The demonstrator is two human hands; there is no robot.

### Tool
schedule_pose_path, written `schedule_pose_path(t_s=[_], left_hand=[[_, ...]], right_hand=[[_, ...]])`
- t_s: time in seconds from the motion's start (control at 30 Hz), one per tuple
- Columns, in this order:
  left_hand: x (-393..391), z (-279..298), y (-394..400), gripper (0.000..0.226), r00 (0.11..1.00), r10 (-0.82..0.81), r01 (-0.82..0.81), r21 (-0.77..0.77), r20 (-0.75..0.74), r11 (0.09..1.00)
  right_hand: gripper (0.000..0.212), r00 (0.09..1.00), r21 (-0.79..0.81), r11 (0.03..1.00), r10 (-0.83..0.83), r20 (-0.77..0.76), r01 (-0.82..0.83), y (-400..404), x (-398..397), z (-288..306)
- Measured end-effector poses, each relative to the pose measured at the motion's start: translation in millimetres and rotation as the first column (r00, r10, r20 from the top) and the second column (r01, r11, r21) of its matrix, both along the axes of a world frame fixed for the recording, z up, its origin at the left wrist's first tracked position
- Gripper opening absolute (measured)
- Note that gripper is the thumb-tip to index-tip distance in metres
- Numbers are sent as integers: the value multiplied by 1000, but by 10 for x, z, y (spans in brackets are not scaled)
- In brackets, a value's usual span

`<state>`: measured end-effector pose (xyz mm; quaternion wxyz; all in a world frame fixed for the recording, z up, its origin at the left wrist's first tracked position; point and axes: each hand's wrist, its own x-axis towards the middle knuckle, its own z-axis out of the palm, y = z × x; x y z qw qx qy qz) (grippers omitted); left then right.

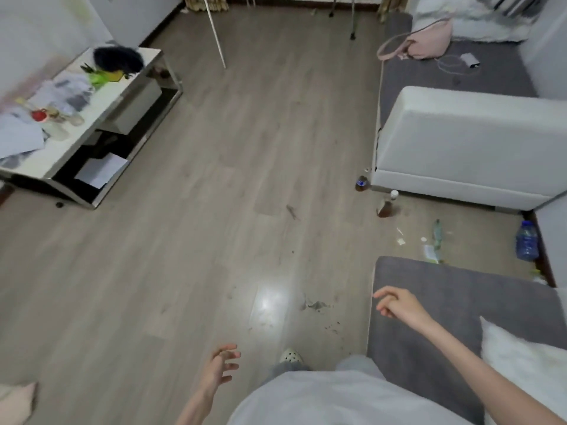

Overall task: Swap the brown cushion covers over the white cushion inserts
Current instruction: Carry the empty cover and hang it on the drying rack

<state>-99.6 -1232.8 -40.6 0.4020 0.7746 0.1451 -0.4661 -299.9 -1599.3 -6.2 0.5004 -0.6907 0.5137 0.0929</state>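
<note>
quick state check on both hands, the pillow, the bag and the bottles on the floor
left hand: open, empty
right hand: loosely curled, empty, over grey sofa seat
white fluffy cushion: lying on sofa, uncovered
pink handbag: slumped on far seat
brown glass bottle: upright, capped
blue plastic bottle: upright

Site: home living room | Floor: grey wood-look planks | Seating: grey sofa, white sofa arm | Cluttered desk | Pink handbag | Bottles on floor

A grey wood floor is flanked by a cluttered low table left and a sofa right.
</note>
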Motion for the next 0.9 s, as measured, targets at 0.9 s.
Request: schedule_pose_path(t_s=[0.9], left_hand=[[3581,20,-855,19,971,186,-186,-18,151,982]], right_hand=[[29,977,177,983,93,-190,-59,-925,3510,-429]])
